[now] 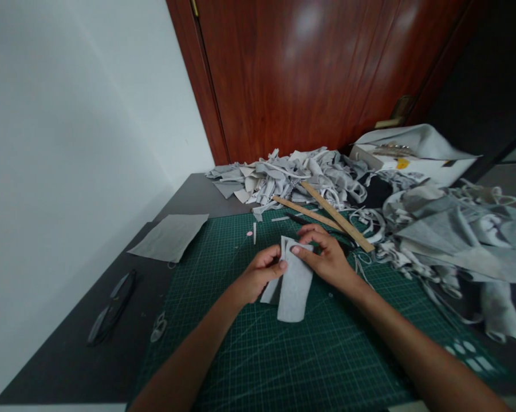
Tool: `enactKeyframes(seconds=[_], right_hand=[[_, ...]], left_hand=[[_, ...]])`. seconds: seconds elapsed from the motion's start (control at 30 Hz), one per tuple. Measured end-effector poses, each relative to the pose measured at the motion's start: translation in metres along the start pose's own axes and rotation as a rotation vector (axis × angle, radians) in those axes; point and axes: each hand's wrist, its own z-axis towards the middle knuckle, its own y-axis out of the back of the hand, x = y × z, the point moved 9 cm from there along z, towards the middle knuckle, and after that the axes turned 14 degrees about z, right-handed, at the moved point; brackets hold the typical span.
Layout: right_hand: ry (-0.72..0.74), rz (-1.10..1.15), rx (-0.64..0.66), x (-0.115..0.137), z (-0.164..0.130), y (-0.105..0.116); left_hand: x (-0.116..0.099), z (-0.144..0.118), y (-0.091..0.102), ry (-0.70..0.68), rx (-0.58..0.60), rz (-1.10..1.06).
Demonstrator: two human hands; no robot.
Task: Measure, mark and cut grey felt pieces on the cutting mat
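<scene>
Plainly, with both the left hand [261,276] and right hand [324,258] pinching only the top of the grey felt piece [292,286], its layers could slip askew on the cutting mat [283,355].

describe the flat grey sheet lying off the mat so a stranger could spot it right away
Start at the green cutting mat and go to its far left corner. Just beyond it, on the dark table, lies the flat grey sheet. Unlike the scrap heap, it lies alone, smooth and four-sided.

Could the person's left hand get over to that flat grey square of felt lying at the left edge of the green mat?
Probably yes: the left hand now pinches a grey felt strip, but only bare green cutting mat lies between it and the grey felt square.
</scene>
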Motion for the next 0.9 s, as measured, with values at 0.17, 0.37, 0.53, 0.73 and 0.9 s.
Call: enactKeyframes(seconds=[0.17,0.37,0.53,0.73,0.9], right_hand=[[-0.088,0.018,-0.001,-0.005,-0.004,-0.002],[-0.135,0.012,-0.036,-0.009,-0.008,-0.005],[-0.112,0.041,-0.08,-0.006,-0.01,-0.006],[-0.003,0.059,-0.116,0.003,-0.012,-0.004],[0.079,-0.011,-0.115,0.008,-0.015,-0.006]], left_hand=[[0.007,0.0,-0.004,0.007,-0.071,-0.1],[-0.002,0.0,0.004,-0.073,-0.16,-0.022],[-0.014,-0.003,0.0,-0.143,-0.213,0.381],[-0.016,-0.005,-0.001,-0.155,-0.252,0.649],[-0.012,-0.005,-0.002,-0.155,-0.22,0.667]])
